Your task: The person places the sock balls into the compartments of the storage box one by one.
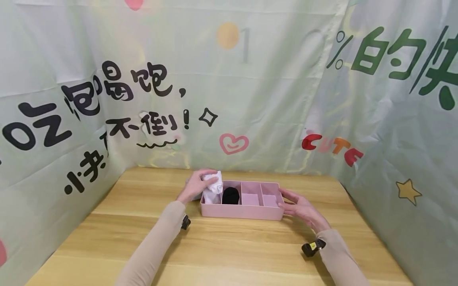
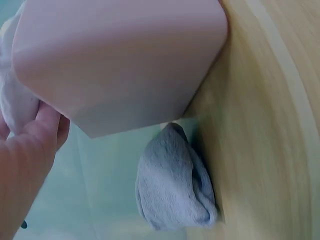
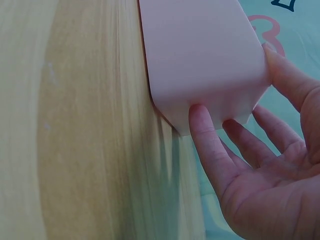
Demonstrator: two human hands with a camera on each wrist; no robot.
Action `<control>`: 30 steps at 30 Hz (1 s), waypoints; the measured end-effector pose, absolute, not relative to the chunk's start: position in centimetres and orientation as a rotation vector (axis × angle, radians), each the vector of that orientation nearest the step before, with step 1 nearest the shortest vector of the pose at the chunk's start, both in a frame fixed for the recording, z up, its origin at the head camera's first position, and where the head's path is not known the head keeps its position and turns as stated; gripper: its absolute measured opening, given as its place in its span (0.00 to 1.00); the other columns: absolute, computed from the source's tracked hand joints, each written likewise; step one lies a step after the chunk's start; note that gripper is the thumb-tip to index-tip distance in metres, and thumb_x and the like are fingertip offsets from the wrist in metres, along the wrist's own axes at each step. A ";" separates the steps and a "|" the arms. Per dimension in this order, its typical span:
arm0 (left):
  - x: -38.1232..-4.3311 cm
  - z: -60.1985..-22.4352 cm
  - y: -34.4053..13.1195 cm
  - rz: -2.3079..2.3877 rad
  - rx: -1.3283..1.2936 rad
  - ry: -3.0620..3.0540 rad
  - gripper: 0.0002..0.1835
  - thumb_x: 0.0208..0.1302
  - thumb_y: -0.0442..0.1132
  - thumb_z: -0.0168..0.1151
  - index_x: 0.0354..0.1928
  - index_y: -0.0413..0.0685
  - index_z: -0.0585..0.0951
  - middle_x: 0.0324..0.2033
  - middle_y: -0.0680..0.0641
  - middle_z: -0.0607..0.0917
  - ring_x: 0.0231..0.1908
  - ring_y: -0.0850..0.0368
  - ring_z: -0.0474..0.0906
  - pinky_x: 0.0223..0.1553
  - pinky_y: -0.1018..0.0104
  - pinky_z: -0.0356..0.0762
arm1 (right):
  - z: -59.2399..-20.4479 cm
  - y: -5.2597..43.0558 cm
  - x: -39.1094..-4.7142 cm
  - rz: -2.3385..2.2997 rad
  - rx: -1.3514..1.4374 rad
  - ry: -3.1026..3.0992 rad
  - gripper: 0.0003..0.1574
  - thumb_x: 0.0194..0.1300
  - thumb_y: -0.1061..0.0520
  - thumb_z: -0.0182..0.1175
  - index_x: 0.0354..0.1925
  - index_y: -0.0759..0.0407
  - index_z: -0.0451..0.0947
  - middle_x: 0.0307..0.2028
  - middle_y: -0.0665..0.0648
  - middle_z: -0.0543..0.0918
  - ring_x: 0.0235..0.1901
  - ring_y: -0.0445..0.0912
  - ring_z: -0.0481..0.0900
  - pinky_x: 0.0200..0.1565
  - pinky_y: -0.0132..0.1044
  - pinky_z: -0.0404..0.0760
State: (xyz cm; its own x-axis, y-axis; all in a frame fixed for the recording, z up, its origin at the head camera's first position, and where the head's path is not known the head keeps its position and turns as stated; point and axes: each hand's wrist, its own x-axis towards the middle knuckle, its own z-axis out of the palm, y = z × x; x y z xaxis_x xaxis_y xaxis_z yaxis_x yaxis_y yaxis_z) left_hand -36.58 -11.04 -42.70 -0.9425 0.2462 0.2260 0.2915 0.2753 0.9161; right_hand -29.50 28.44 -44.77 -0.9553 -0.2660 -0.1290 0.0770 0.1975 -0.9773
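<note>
My left hand (image 1: 196, 186) pinches a white crumpled cloth bundle (image 1: 214, 182) above the left end of a pink divided organizer box (image 1: 243, 212). Pale cloth (image 1: 212, 198) shows below it in the leftmost compartment. A rolled black cloth bundle (image 1: 231, 195) fills the compartment beside that one. The two compartments on the right each show a low pink step. At the box's right end, my right hand (image 1: 303, 207) grips the corner, thumb (image 3: 285, 75) at the rim and fingers (image 3: 210, 135) spread against the outer wall.
A folded grey cloth bundle (image 2: 172, 180) lies on the wooden table (image 1: 236, 246), just past the box's left end and partly behind my left hand in the head view. Printed fabric curtains (image 1: 272, 99) enclose the table at the back and both sides.
</note>
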 end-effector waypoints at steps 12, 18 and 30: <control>-36.5 -42.1 -9.2 -1.882 -0.643 -2.509 0.31 0.53 0.39 0.75 0.61 0.49 0.79 0.55 0.41 0.79 0.41 0.54 0.79 0.39 0.66 0.81 | -44.8 28.8 -30.1 -1.797 -0.204 2.238 0.47 0.66 0.59 0.63 0.76 0.58 0.52 0.76 0.66 0.51 0.60 0.51 0.74 0.53 0.40 0.81; -36.3 -42.1 -7.7 -1.843 -0.677 -2.532 0.35 0.49 0.38 0.78 0.62 0.51 0.77 0.55 0.41 0.78 0.43 0.52 0.78 0.42 0.64 0.79 | -44.9 28.8 -29.8 -1.798 -0.200 2.233 0.47 0.67 0.59 0.63 0.76 0.58 0.51 0.76 0.66 0.50 0.60 0.50 0.74 0.53 0.39 0.81; -35.8 -42.5 -5.4 -1.613 -0.829 -2.588 0.32 0.52 0.40 0.77 0.60 0.63 0.78 0.54 0.45 0.77 0.46 0.51 0.75 0.45 0.61 0.77 | -45.3 28.8 -29.7 -1.818 -0.187 2.202 0.44 0.69 0.62 0.59 0.76 0.57 0.51 0.76 0.67 0.50 0.64 0.56 0.71 0.54 0.41 0.81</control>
